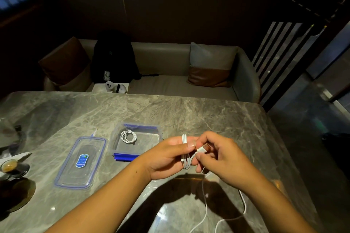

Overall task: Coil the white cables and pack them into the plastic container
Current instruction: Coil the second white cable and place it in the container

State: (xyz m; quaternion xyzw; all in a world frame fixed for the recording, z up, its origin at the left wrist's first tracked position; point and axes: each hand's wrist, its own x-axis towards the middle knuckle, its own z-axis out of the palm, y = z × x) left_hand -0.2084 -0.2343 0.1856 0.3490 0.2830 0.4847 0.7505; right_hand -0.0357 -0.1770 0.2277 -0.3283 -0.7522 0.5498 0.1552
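Loops of cable [185, 157] gripped in my left hand [168, 157], my right hand [223, 159] pinching its plug [201, 150], container [113, 144] at ten o'clock from my hands, one coil [128, 136] inside, lid [80, 162] at its eight o'clock on table [208, 115].

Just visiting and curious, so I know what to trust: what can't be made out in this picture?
Head view:
coiled cable: part of its loops hidden inside the left hand.
plug: tip covered by fingers of the right hand.
loose cable: runs off the bottom edge, ends unseen.
lid label: print too small to read.
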